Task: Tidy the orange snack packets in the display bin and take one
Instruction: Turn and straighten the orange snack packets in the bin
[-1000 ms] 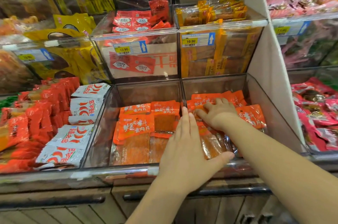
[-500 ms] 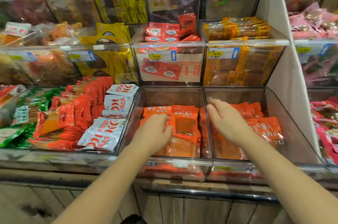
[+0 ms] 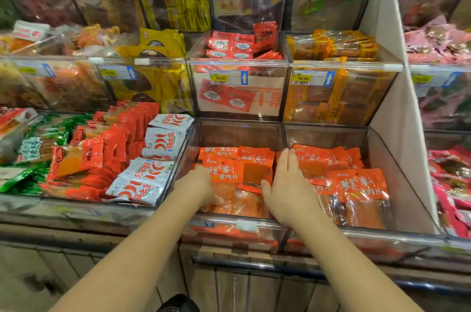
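Clear display bin [image 3: 237,133] now holds the newly entered left hand [image 3: 201,185], grip among orange packets [image 3: 256,156] indeterminate; right hand [image 3: 288,184] lies flat, so tidying continues.

orange pkts [image 3: 224,171] w/ white text; silver pkts [image 3: 150,171], red chillies.

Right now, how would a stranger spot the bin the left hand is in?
Start at the white partition and take the bottom row of bins. The left hand is in the second bin: orange packets like the first bin, but bordering white chilli-print packets.
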